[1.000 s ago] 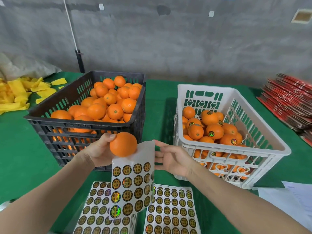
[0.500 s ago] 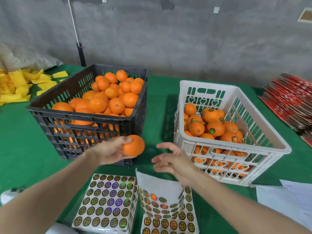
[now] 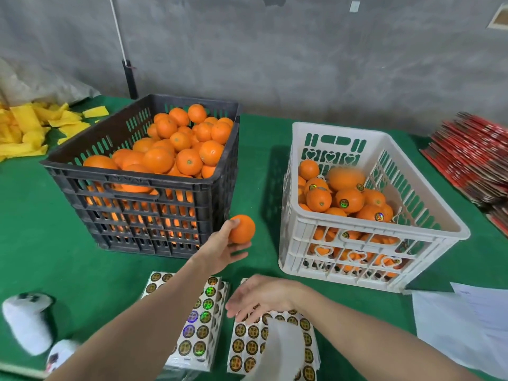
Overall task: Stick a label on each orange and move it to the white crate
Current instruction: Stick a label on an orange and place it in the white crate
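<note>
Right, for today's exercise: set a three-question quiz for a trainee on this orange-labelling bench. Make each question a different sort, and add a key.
1. True or false: the orange held in the left hand is already inside the white crate.
2. Choose one. The right hand is over: A) the black crate, B) the sticker sheets, C) the white papers.
3. Fill the gap: the labelled oranges lie in the ____ crate.

Key: 1 false, it is held between the two crates. 2 B. 3 white.
</note>
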`<action>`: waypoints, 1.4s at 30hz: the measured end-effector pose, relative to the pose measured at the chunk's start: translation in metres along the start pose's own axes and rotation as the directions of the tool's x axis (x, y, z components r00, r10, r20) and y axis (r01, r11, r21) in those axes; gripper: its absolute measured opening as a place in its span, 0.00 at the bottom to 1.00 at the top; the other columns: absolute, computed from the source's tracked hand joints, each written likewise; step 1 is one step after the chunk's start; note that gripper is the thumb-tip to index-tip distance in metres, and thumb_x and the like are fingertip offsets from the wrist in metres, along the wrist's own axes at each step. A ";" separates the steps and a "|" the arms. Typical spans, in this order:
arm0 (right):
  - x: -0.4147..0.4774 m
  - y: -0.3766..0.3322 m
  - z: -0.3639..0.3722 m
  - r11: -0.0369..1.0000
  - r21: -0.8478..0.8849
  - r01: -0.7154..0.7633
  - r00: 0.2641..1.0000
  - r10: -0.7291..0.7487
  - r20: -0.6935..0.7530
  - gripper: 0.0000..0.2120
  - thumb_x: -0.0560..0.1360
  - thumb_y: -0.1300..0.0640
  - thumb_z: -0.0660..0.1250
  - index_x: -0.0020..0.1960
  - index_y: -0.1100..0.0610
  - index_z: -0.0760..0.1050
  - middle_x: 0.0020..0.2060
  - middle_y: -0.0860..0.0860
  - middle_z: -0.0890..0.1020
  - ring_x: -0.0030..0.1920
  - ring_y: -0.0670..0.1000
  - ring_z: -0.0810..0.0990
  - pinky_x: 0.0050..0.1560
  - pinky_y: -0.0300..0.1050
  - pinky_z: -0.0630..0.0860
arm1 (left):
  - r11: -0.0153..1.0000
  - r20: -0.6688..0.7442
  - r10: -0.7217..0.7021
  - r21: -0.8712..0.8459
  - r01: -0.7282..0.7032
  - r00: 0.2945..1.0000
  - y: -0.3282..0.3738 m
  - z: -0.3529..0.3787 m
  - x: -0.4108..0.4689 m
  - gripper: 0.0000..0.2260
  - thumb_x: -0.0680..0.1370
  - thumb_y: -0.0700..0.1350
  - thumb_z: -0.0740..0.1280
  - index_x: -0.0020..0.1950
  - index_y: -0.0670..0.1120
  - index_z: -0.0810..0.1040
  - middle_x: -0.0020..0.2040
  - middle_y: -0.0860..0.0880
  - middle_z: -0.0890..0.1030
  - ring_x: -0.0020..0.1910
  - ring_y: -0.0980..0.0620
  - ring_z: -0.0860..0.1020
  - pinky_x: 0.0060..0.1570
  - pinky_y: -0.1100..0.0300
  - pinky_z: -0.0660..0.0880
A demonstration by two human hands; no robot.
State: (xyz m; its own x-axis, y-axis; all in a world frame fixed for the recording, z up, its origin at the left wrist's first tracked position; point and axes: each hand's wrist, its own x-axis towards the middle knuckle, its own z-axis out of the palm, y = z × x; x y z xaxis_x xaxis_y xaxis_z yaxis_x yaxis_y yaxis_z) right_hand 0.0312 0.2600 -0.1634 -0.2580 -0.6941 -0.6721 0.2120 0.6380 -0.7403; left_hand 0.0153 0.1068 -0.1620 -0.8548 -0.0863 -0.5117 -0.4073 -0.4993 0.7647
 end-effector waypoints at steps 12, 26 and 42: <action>0.000 0.003 -0.010 0.912 -0.409 -0.009 0.999 -0.006 -0.036 0.15 0.74 0.61 0.68 0.61 0.59 0.77 0.43 0.49 0.79 0.40 0.44 0.77 0.41 0.35 0.76 | 0.998 0.027 -0.047 0.033 0.046 0.999 0.006 -0.007 0.007 0.19 0.77 0.54 0.65 0.64 0.48 0.66 0.57 0.42 0.77 0.53 0.44 0.79 0.47 0.50 0.76; 0.018 0.008 0.000 0.694 -0.719 0.036 0.931 -0.285 -0.230 0.10 0.75 0.62 0.65 0.56 0.57 0.78 0.56 0.52 0.80 0.51 0.50 0.77 0.54 0.41 0.72 | 0.997 0.095 -0.072 0.015 0.071 0.993 0.009 -0.001 0.000 0.23 0.77 0.55 0.62 0.69 0.47 0.64 0.61 0.40 0.76 0.54 0.43 0.78 0.48 0.50 0.75; -0.018 0.045 -0.015 0.703 -0.711 -0.035 0.923 -0.250 -0.293 0.09 0.74 0.60 0.68 0.53 0.59 0.81 0.52 0.50 0.82 0.49 0.47 0.77 0.49 0.34 0.69 | 0.996 0.130 -0.084 0.052 0.078 0.988 -0.021 -0.002 -0.042 0.38 0.67 0.57 0.65 0.74 0.45 0.62 0.66 0.38 0.74 0.57 0.43 0.77 0.48 0.50 0.74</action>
State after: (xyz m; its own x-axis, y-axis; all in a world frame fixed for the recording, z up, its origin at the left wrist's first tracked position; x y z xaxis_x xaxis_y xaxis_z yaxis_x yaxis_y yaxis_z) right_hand 0.0309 0.3065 -0.1839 -0.5673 -0.7023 -0.4300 -0.5119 0.7098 -0.4839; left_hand 0.0602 0.1188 -0.1576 -0.8521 0.0687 -0.5188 -0.4888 -0.4586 0.7422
